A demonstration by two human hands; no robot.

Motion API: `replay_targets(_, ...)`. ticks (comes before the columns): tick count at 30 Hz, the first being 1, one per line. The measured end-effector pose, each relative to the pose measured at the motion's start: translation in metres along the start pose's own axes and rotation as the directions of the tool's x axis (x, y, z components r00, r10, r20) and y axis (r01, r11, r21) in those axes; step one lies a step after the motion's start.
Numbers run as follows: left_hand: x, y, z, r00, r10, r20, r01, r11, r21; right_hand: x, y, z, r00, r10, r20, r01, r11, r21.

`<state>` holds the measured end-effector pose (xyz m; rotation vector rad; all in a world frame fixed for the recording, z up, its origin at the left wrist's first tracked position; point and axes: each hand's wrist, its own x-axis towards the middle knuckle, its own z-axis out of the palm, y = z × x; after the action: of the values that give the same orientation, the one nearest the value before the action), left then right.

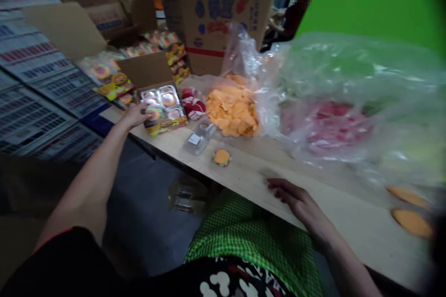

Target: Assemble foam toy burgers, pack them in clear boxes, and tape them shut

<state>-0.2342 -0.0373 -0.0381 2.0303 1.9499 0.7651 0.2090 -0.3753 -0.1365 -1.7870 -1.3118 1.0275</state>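
One view only, from my head-worn camera. It looks forward and down, tilted, over my lap onto the wooden table, close in. My left hand sits at far reach mid-left, my right hand near the lower centre. Cardboard boxes fill the background. Edges are blurred.

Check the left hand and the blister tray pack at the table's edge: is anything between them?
Nothing visible. The left hand already lies against the near side of the blister tray pack at the edge of the table. The right hand rests flat on the tabletop, apart from it.
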Motion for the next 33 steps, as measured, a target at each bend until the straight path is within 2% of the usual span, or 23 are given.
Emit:
replay_targets(2, -0.014, 0.011, 0.010, 0.995, 0.059, -0.080, -0.051, 0.994, 0.093, -0.003, 0.004, -0.001, 1.000, 0.003, -0.008, -0.003, 1.000, -0.013)
replay_targets(4, -0.049, 0.030, 0.027, 0.982, 0.105, -0.159, -0.095, 0.993, 0.071, -0.004, 0.010, 0.000, 1.000, -0.002, 0.010, 0.002, 0.999, -0.044)
replay_targets(5, -0.075, 0.042, 0.040, 0.989, 0.118, -0.091, -0.120, 0.993, -0.015, -0.003, 0.013, 0.001, 0.999, -0.018, 0.028, 0.019, 0.998, -0.062)
replay_targets(6, -0.104, 0.054, 0.055, 0.991, 0.128, 0.043, -0.122, 0.985, -0.122, 0.002, 0.015, 0.002, 0.998, -0.046, 0.048, 0.050, 0.996, -0.080)
replay_targets(7, -0.135, 0.068, 0.072, 0.969, 0.134, 0.206, -0.092, 0.975, -0.203, 0.010, 0.016, 0.004, 0.995, -0.082, 0.065, 0.088, 0.991, -0.097)
replay_targets(8, -0.164, 0.080, 0.090, 0.939, 0.126, 0.319, -0.049, 0.970, -0.239, 0.021, 0.015, 0.007, 0.990, -0.117, 0.079, 0.125, 0.985, -0.115)
replay_targets(9, -0.191, 0.093, 0.109, 0.930, 0.106, 0.352, -0.021, 0.971, -0.239, 0.034, 0.012, 0.012, 0.987, -0.138, 0.086, 0.149, 0.979, -0.140)
replay_targets(11, -0.229, 0.114, 0.144, 0.962, 0.100, 0.253, -0.045, 0.976, -0.213, 0.069, 0.000, 0.024, 0.989, -0.131, 0.075, 0.144, 0.968, -0.206)
replay_targets(12, -0.240, 0.122, 0.158, 0.972, 0.095, 0.216, -0.049, 0.977, -0.209, 0.087, -0.008, 0.031, 0.992, -0.112, 0.056, 0.122, 0.962, -0.243)
replay_targets(14, -0.248, 0.135, 0.179, 0.986, 0.024, 0.167, 0.010, 0.980, -0.201, 0.124, -0.025, 0.046, 0.995, -0.100, 0.025, 0.103, 0.953, -0.284)
replay_targets(17, -0.242, 0.144, 0.194, 0.988, -0.048, 0.147, 0.081, 0.970, -0.229, 0.167, -0.045, 0.067, 0.995, -0.100, -0.018, 0.090, 0.951, -0.296)
replay_targets(19, -0.238, 0.142, 0.198, 0.990, -0.040, 0.133, 0.075, 0.960, -0.270, 0.184, -0.052, 0.075, 0.994, -0.083, -0.068, 0.059, 0.955, -0.292)
replay_targets(22, -0.241, 0.132, 0.200, 0.992, 0.021, 0.123, 0.025, 0.934, -0.357, 0.193, -0.055, 0.078, 0.991, -0.054, -0.125, 0.016, 0.956, -0.293)
replay_targets(25, -0.248, 0.122, 0.198, 0.980, 0.109, 0.165, -0.030, 0.905, -0.425, 0.183, -0.058, 0.070, 0.992, -0.061, -0.113, 0.021, 0.947, -0.321)
replay_targets(28, -0.249, 0.123, 0.195, 0.965, 0.135, 0.224, -0.019, 0.891, -0.454, 0.155, -0.063, 0.060, 0.990, -0.111, -0.087, 0.072, 0.927, -0.367)
replay_targets(31, -0.245, 0.131, 0.190, 0.949, 0.097, 0.301, 0.063, 0.875, -0.479, 0.115, -0.062, 0.060, 0.962, -0.274, -0.013, 0.249, 0.890, -0.383)
replay_targets(33, -0.241, 0.135, 0.187, 0.926, 0.091, 0.366, 0.126, 0.841, -0.527, 0.090, -0.054, 0.064, 0.911, -0.404, 0.085, 0.408, 0.852, -0.328)
